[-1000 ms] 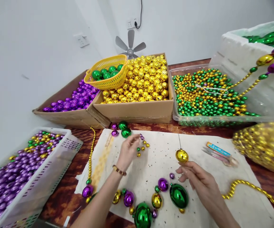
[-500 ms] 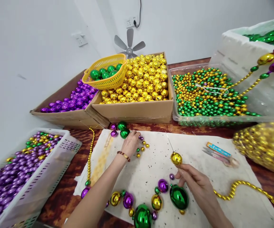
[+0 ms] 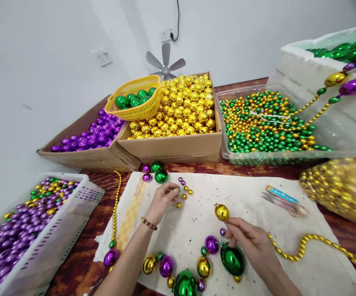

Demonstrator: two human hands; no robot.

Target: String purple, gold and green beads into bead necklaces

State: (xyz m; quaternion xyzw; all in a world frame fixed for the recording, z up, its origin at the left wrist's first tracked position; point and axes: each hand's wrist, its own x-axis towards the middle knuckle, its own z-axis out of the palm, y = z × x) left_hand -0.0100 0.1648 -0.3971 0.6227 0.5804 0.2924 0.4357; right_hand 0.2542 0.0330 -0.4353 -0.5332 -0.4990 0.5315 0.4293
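My left hand (image 3: 163, 201), with a beaded bracelet at the wrist, pinches a small green bead (image 3: 178, 190) beside several loose small gold and purple beads on the white cloth (image 3: 202, 193). The fingertips of my right hand (image 3: 245, 236) are closed at the lower edge of a gold ball (image 3: 222, 212), which is held up over the cloth. Just below that hand lie a small purple bead and a large green ball (image 3: 232, 259). A strand of gold, purple and green balls (image 3: 166, 266) curves along the front of the cloth.
Boxes of purple balls (image 3: 88, 139) and gold balls (image 3: 184, 107) stand at the back, with a yellow basket (image 3: 133, 113) on top. A clear bin (image 3: 276, 154) of small beads stands right of them, a white crate (image 3: 69, 218) at left. Scissors (image 3: 279, 202) lie at right.
My left hand has drawn back slightly down and left from the small beads, now with a green one at its fingertips. My right hand and the gold ball have shifted slightly left; the view has tilted.
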